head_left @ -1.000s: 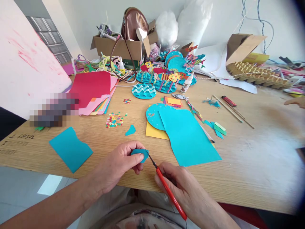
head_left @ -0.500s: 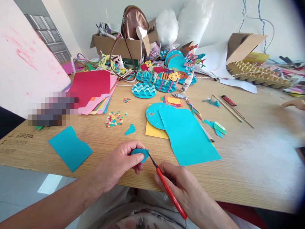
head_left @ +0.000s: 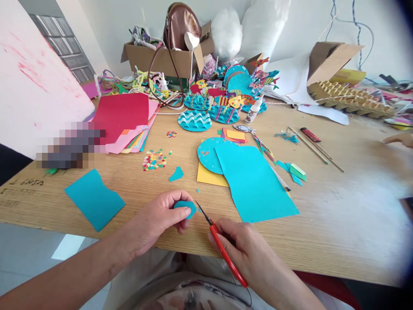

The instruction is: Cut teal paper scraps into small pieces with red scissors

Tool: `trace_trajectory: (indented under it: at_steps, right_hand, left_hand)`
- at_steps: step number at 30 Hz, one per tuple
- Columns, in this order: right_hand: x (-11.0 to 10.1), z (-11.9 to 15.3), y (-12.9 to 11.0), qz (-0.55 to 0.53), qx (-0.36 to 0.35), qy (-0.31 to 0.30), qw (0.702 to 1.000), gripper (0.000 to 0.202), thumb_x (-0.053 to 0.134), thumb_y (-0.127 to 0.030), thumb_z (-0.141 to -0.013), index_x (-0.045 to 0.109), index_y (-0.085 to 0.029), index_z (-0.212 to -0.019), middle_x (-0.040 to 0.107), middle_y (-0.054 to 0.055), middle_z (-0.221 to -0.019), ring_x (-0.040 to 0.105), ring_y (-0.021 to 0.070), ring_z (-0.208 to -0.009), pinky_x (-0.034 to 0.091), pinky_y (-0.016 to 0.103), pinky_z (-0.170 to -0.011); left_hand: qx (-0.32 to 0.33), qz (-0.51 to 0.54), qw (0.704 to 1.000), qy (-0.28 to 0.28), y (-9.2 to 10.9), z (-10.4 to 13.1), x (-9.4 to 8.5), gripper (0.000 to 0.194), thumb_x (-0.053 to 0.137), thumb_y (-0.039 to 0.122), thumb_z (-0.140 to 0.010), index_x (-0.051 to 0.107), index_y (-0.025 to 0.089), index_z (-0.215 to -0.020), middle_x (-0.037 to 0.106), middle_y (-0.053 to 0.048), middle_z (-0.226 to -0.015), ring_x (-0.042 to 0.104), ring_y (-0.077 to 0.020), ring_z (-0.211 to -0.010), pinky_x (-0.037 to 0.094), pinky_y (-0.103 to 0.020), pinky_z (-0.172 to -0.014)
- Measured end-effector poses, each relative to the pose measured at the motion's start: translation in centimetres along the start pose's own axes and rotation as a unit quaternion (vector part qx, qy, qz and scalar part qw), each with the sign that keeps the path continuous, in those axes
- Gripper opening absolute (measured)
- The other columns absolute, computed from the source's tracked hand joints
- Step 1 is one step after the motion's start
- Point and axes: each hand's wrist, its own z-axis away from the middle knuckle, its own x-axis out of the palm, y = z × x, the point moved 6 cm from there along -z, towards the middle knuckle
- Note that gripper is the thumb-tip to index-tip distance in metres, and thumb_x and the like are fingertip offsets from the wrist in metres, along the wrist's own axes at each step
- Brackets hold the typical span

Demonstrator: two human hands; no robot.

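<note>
Between the thumb and fingers of my left hand (head_left: 167,215) is a small blue paper piece (head_left: 184,208) with a rounded outline. My right hand (head_left: 238,243) grips red-handled scissors (head_left: 226,254), whose dark tips sit just right of the piece, a little apart from it. A tiny blue scrap (head_left: 198,190) lies on the wood beyond the tips. To the right is a large blue sheet (head_left: 254,185), overlapping a blue disc (head_left: 208,155) and yellow paper (head_left: 211,177). A smaller blue scrap (head_left: 176,174) and a cut blue sheet (head_left: 95,200) lie to the left.
Colored dots (head_left: 155,160) lie beyond my left hand. A stack of colored paper (head_left: 121,118) stands back left. Decorated blue pieces (head_left: 194,121) and a glue bottle (head_left: 254,110) are at the back. Sticks (head_left: 308,144) and a red cutter (head_left: 310,134) lie right, near another person's hand (head_left: 400,139).
A tiny corner has come off the blue paper piece, and a scrap now lies on the table. The scissor tips and the piece have moved slightly apart.
</note>
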Motion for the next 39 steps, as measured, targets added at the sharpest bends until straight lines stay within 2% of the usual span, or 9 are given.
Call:
trace_trajectory:
  at_steps: [4,7,10,14,19,22,27,32,39]
  right_hand:
    - [-1.0,0.0,0.8,0.077,0.017,0.016,0.997,0.032,0.033,-0.034,-0.091,0.044,-0.021,-0.064,0.055,0.0,-0.059,0.044,0.0137,-0.053,0.029,0.025,-0.049]
    - [-1.5,0.1,1.7,0.158,0.036,0.018,0.987,0.031,0.034,-0.035,-0.09,0.049,-0.021,-0.067,0.06,0.003,-0.061,0.05,0.0159,-0.053,0.029,0.027,-0.05]
    - [-1.8,0.4,2.7,0.242,0.07,0.005,0.968,0.026,0.041,-0.036,-0.087,0.057,-0.021,-0.073,0.068,0.007,-0.07,0.059,0.0213,-0.06,0.028,0.028,-0.05]
    - [-2.7,1.0,3.6,0.319,0.106,0.015,0.942,0.022,0.045,-0.035,-0.086,0.063,-0.024,-0.078,0.071,0.006,-0.073,0.065,0.0257,-0.065,0.028,0.028,-0.049]
    - [-3.2,1.7,4.3,0.355,0.116,-0.001,0.928,0.022,0.044,-0.034,-0.089,0.064,-0.024,-0.084,0.071,0.005,-0.077,0.067,0.0273,-0.07,0.031,0.029,-0.051]
    - [-3.4,1.9,4.4,0.348,0.104,0.008,0.932,0.022,0.043,-0.033,-0.09,0.063,-0.025,-0.083,0.071,0.002,-0.079,0.067,0.0245,-0.07,0.033,0.029,-0.052]
    - [-3.8,1.9,4.4,0.349,0.091,0.023,0.932,0.028,0.04,-0.037,-0.092,0.059,-0.025,-0.076,0.068,0.002,-0.075,0.065,0.0223,-0.066,0.033,0.028,-0.051]
    - [-4.1,2.1,4.7,0.329,0.081,0.036,0.94,0.024,0.042,-0.036,-0.092,0.059,-0.025,-0.079,0.068,0.001,-0.075,0.065,0.0226,-0.068,0.036,0.028,-0.053]
    - [-4.4,2.1,5.0,0.323,0.082,0.037,0.942,0.019,0.044,-0.034,-0.09,0.06,-0.027,-0.082,0.069,0.0,-0.078,0.066,0.0236,-0.071,0.038,0.03,-0.056]
  left_hand:
    - [0.014,-0.094,0.995,0.032,0.8,0.0,-2.2,0.019,0.059,0.027,-0.069,0.054,0.022,-0.087,0.049,0.007,-0.058,0.048,-0.0116,-0.052,0.039,-0.022,-0.049]
    - [0.045,-0.238,0.966,0.095,1.9,0.1,-4.2,0.014,0.058,0.025,-0.07,0.06,0.023,-0.084,0.05,0.007,-0.057,0.048,-0.0126,-0.053,0.036,-0.023,-0.051]
    - [0.077,-0.378,0.913,0.134,2.7,0.2,-5.4,0.012,0.058,0.026,-0.073,0.065,0.024,-0.082,0.06,0.005,-0.064,0.049,-0.0132,-0.054,0.033,-0.023,-0.052]
    - [0.133,-0.518,0.837,0.114,2.7,-0.2,-5.5,0.016,0.049,0.022,-0.08,0.065,0.024,-0.085,0.066,0.002,-0.082,0.058,-0.0178,-0.074,0.041,-0.027,-0.067]
    - [0.256,-0.644,0.711,0.118,3.1,0.0,-4.9,0.018,0.048,0.017,-0.083,0.063,0.018,-0.094,0.058,-0.006,-0.095,0.054,-0.0222,-0.095,0.044,-0.038,-0.086]
    - [0.285,-0.686,0.663,0.092,3.5,0.0,-3.4,0.013,0.05,0.012,-0.084,0.063,0.014,-0.088,0.059,-0.007,-0.092,0.054,-0.0228,-0.092,0.045,-0.039,-0.085]
    - [0.252,-0.732,0.632,-0.01,3.4,-1.5,-0.6,0.009,0.053,0.01,-0.085,0.061,0.014,-0.083,0.065,-0.005,-0.085,0.059,-0.0207,-0.084,0.048,-0.033,-0.076]
    - [0.236,-0.756,0.608,-0.046,3.4,-2.9,0.1,0.005,0.056,0.014,-0.084,0.06,0.016,-0.081,0.066,-0.005,-0.084,0.063,-0.0211,-0.082,0.049,-0.032,-0.07]
    - [0.279,-0.765,0.575,-0.077,3.7,-2.9,0.7,0.012,0.057,0.011,-0.083,0.057,0.017,-0.073,0.065,-0.002,-0.072,0.062,-0.0192,-0.073,0.047,-0.029,-0.063]
